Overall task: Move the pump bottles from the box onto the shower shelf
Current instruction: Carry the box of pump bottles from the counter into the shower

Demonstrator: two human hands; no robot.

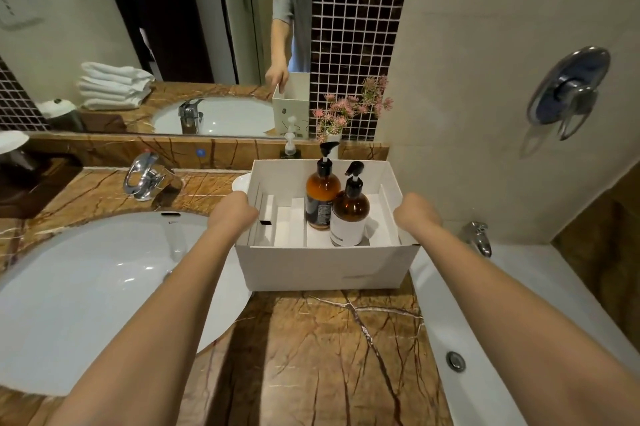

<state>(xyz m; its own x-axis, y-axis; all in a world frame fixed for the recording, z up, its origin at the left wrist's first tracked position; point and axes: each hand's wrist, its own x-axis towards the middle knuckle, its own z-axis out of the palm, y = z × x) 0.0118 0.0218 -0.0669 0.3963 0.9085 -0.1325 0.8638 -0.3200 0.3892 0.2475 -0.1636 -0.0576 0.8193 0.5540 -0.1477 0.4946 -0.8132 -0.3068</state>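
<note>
A white cardboard box (pixel 322 266) stands on the brown marble counter, right of the sink. Two amber pump bottles stand upright inside it, touching: the taller bottle (pixel 321 191) at the back, the bottle with a white label (pixel 349 214) in front. My left hand (pixel 233 212) grips the box's left wall. On the opposite wall my right hand (pixel 415 214) has hold of the rim. The fingers of both hands are hidden behind the box walls. No shower shelf is in view.
A white sink (pixel 86 294) with a chrome tap (pixel 143 179) lies to the left. A bathtub rim (pixel 460 339) and its spout (pixel 479 237) run along the right; a shower valve (pixel 568 89) is on the wall. Pink flowers (pixel 349 110) and a small dispenser (pixel 289 145) stand behind the box.
</note>
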